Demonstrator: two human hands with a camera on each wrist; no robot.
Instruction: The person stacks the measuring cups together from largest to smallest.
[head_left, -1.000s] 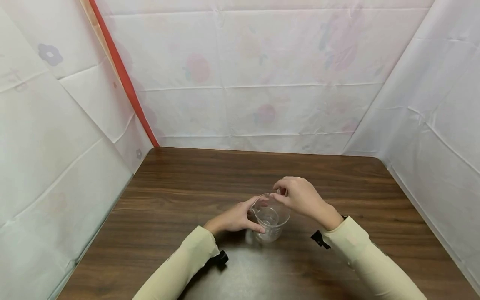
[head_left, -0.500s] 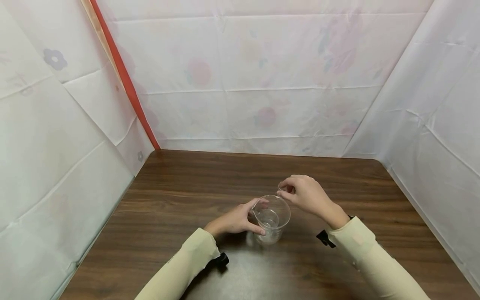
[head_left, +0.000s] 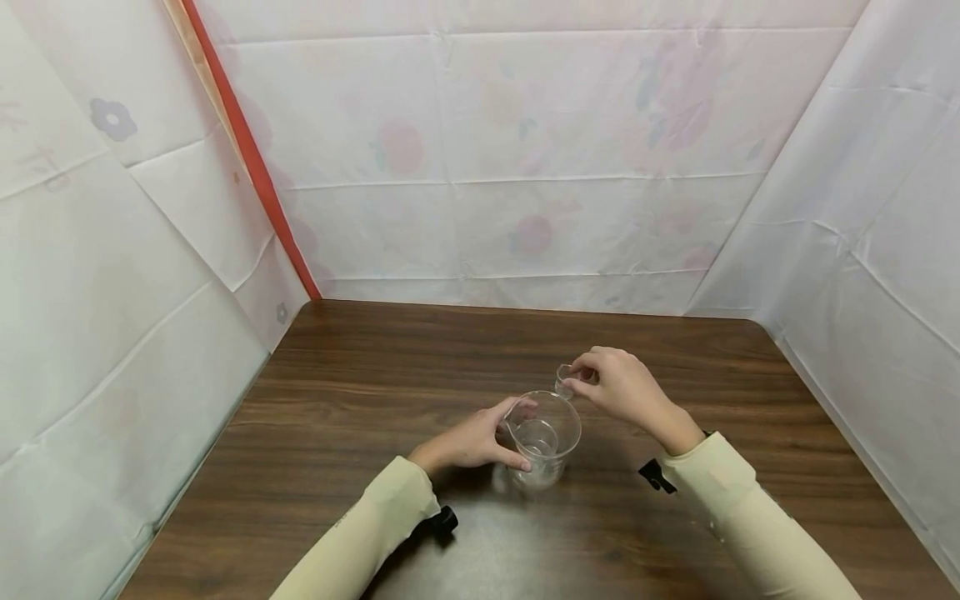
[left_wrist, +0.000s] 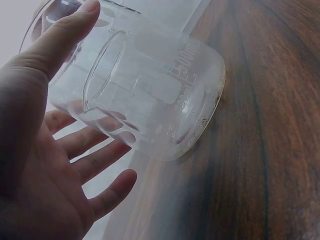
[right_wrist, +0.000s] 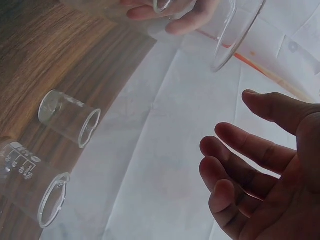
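A large clear glass beaker (head_left: 553,462), marked 500 ml in the left wrist view, stands on the table. My left hand (head_left: 471,437) holds its side, thumb in front and fingers behind. A smaller glass rim (left_wrist: 104,70) shows inside it. Just beyond, a small glass beaker (head_left: 564,383) is beside the fingertips of my right hand (head_left: 618,387). In the right wrist view that hand (right_wrist: 265,170) has its fingers spread with nothing between them. Two small beakers stand apart there, one plain (right_wrist: 72,120) and one with white graduations (right_wrist: 32,185).
The dark wood table (head_left: 360,350) is bordered by white patterned cloth (head_left: 480,233) at the back and sides. A red strip (head_left: 255,167) runs down the back left corner. Black straps with small dark mounts (head_left: 444,521) sit at both cuffs.
My right hand has moved right, away from the large beaker's rim, and its fingers have drawn back from the small beaker, which shows more now. The left hand has stayed on the large beaker.
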